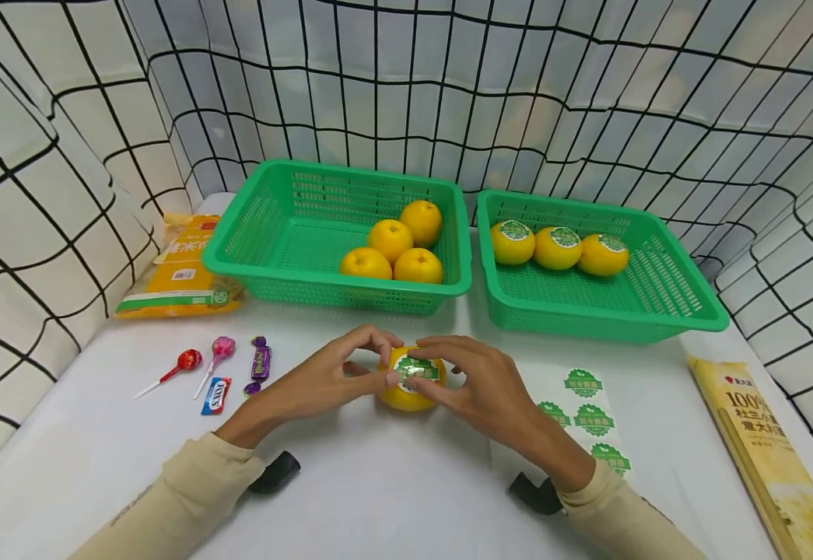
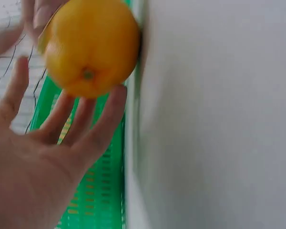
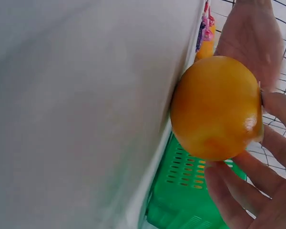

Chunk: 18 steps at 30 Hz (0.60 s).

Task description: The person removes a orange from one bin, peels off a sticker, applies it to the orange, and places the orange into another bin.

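An orange (image 1: pixel 404 401) sits on the white table between both hands, with a green-and-white sticker (image 1: pixel 420 369) on its top. My left hand (image 1: pixel 329 381) holds its left side, thumb at the sticker's edge and fingers around the far side. From the right, my right hand (image 1: pixel 486 381) grips the fruit, its thumb touching the sticker. In the left wrist view the orange (image 2: pixel 97 43) shows its stem end above the fingertips. The right wrist view shows the orange's bare side (image 3: pixel 212 109), with fingers beneath it. Beside the right forearm lies a sheet of green stickers (image 1: pixel 593 420).
Behind stand a green basket (image 1: pixel 336 294) with several plain oranges and another (image 1: pixel 609 330) with three stickered ones. Lollipops (image 1: pixel 189 359) and wrapped candies (image 1: pixel 261 362) lie left, near a yellow bag (image 1: pixel 182 276). A pasta pack (image 1: pixel 770 451) lies right. Black netting surrounds the table.
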{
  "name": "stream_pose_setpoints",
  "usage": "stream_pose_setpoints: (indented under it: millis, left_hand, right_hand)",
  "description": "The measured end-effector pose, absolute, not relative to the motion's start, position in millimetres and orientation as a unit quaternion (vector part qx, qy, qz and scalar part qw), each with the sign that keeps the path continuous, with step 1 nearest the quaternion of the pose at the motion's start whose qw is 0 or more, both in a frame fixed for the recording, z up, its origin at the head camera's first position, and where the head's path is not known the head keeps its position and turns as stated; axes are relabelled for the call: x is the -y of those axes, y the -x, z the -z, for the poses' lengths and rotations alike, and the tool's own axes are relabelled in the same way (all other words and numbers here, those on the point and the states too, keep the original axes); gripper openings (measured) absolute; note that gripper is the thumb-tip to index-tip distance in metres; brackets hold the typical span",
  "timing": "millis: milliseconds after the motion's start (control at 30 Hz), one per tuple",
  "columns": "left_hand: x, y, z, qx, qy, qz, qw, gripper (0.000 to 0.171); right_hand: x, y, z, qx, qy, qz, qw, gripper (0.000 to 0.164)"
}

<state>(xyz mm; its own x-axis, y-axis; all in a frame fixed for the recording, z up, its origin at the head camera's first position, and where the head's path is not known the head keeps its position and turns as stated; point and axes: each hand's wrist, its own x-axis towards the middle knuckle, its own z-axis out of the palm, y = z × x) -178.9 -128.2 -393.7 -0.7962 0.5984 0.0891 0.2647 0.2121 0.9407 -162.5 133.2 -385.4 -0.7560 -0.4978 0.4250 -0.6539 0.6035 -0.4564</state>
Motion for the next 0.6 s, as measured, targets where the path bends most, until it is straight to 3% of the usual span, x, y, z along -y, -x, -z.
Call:
stream_pose_setpoints:
  millis: [333, 467, 600]
  left_hand:
    - [123.1, 175.1, 395.9, -0.771, -0.238, -0.572, 0.150, 0.014]
    - [124.8, 177.0, 397.8, -0.776, -0.222, -0.571, 0.152, 0.013]
    - [125.7, 177.9, 400.6, -0.784, -0.217, -0.564, 0.143, 0.015]
  right_hand:
    - [-145.2, 171.4, 377.8, 0.853, -0.345, -0.383, 0.081, 0.009]
    - [-146.6, 177.0, 384.1, 0.838, -0.354, -0.411, 0.052, 0.005]
    - [-148.0, 177.0, 384.1, 0.845, -0.361, -0.389, 0.064, 0.005]
